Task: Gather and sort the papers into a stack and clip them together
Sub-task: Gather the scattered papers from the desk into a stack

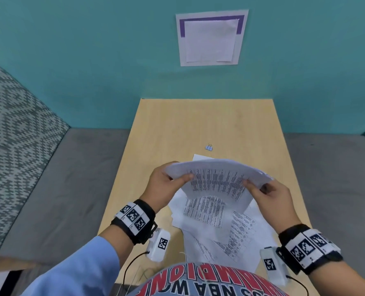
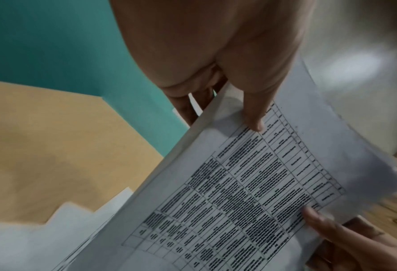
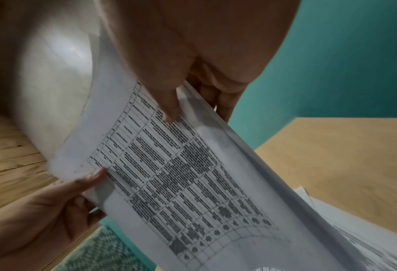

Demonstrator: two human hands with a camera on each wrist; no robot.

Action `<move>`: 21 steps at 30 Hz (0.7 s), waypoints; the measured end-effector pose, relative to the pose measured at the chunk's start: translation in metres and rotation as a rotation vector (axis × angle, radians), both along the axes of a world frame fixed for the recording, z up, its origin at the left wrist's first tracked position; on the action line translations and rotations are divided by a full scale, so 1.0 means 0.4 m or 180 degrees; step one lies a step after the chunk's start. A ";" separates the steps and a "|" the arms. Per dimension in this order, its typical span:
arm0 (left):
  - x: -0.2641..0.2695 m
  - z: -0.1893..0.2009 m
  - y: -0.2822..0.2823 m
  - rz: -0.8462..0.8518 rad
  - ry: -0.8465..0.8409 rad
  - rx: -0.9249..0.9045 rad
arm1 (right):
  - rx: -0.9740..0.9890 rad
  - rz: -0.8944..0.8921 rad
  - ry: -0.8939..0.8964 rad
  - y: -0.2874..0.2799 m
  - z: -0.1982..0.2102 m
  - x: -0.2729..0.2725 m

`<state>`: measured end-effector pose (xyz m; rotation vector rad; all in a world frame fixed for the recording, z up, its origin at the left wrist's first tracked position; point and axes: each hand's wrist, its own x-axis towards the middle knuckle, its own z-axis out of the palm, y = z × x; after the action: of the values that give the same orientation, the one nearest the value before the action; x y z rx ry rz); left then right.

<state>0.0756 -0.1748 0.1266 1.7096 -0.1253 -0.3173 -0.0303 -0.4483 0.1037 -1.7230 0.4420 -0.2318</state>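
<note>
Both hands hold a small bundle of printed sheets (image 1: pixel 217 180) above the wooden table (image 1: pixel 170 129). My left hand (image 1: pixel 166 184) pinches its left edge, thumb on top and fingers underneath; the thumb (image 2: pixel 254 117) presses on the printed table of the sheets (image 2: pixel 239 192). My right hand (image 1: pixel 267 193) pinches the right edge the same way, its thumb (image 3: pixel 169 108) lying on the sheets (image 3: pixel 181 174). More printed papers (image 1: pixel 220 229) lie scattered on the table below the bundle. A small binder clip (image 1: pixel 208 147) sits on the table beyond the papers.
The table stands against a teal wall (image 1: pixel 92 50) with a posted notice (image 1: pixel 211 38). A grey bench seat (image 1: pixel 60 189) with a patterned cushion (image 1: pixel 13 135) flanks the table on the left. Bare tabletop lies beyond the clip.
</note>
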 end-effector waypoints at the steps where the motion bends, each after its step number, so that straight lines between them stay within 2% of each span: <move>1: 0.003 0.010 -0.001 0.0040 -0.0024 -0.0088 | -0.0038 0.0010 -0.0051 -0.001 0.009 0.004; 5: 0.004 0.016 0.004 -0.0218 0.0014 0.0072 | -0.0036 0.0221 0.0000 0.003 -0.010 0.000; 7: 0.002 0.026 0.010 -0.0244 -0.0231 0.0294 | -0.0043 0.0328 0.0123 0.003 -0.033 -0.006; 8: 0.003 0.045 0.013 -0.0233 -0.0500 0.0427 | -0.0066 0.0360 0.0167 0.000 -0.041 -0.008; 10: 0.008 0.097 0.017 -0.0445 -0.1436 0.1031 | -0.0080 0.0349 0.0160 0.003 -0.040 -0.007; 12: 0.016 0.158 0.004 -0.1188 -0.2370 0.2031 | -0.0237 0.0451 0.0051 0.008 -0.029 -0.006; 13: 0.017 0.183 -0.013 -0.1639 -0.2510 0.2500 | -0.0377 0.0541 -0.0012 0.013 -0.018 -0.005; 15: 0.016 0.199 -0.050 -0.2158 -0.2374 0.3137 | -0.0664 0.0742 -0.0107 0.023 -0.001 0.001; 17: 0.021 0.191 -0.069 -0.2178 -0.2314 0.3448 | -0.0789 0.0860 -0.0115 0.034 0.015 0.008; 19: 0.027 0.191 -0.065 -0.2039 -0.2205 0.3451 | -0.0608 0.0791 -0.0144 0.037 0.036 0.013; 21: 0.041 0.199 -0.038 -0.1813 -0.1964 0.3031 | -0.0530 0.0649 -0.0134 0.010 0.037 0.010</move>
<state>0.0920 -0.1901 0.2062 2.6596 -1.0670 -0.2657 -0.0263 -0.4442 0.1184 -1.9084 0.2183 -0.1604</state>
